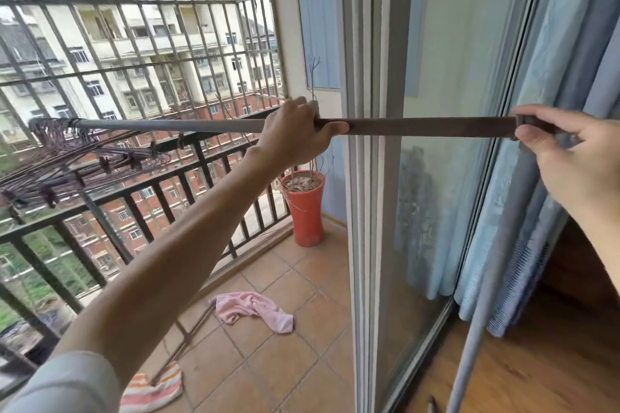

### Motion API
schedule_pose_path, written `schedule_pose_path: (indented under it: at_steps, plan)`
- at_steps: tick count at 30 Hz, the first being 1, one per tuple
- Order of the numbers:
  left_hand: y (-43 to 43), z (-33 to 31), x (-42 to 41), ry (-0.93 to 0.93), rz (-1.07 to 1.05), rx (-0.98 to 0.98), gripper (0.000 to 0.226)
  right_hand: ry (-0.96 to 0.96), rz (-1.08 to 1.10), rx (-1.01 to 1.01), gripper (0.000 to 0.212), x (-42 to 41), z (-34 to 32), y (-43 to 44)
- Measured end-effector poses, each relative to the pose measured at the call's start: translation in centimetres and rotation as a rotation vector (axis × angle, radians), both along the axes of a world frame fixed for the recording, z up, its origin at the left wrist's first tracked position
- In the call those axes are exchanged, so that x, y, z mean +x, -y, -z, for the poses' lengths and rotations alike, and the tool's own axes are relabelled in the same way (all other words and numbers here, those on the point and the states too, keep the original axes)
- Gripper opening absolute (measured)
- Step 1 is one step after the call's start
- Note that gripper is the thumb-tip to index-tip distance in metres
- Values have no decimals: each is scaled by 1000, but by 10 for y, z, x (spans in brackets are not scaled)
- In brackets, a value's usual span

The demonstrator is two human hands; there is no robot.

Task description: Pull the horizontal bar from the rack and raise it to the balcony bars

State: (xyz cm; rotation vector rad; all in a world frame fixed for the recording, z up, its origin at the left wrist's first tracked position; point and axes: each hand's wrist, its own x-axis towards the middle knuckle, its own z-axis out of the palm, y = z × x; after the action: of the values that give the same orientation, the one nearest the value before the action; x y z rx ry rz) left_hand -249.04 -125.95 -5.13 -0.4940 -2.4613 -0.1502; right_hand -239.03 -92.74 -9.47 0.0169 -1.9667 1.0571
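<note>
Outdoors, both hands are gripping a pole (429,127), left hand (295,134) mid-shaft, right hand (570,157) at its end, hangers (84,157) dangling from the far tip.

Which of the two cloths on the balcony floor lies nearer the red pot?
The plain pink cloth. It lies mid-floor, closer to the red pot. The striped orange-and-white cloth lies further away, at the bottom of the view under the left arm.

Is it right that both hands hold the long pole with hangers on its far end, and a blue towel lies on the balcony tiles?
Not quite. The towel on the tiles is pink, not blue, as the head view shows. The rest holds: the left hand and right hand both grip the pole, with hangers on its far end.
</note>
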Motion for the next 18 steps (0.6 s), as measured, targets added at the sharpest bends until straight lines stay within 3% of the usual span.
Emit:
schedule_pose_path:
  at_steps: [18]
  plan:
    - [11, 4, -14, -25, 44, 48, 75, -18, -17, 51, 30, 3, 0, 6]
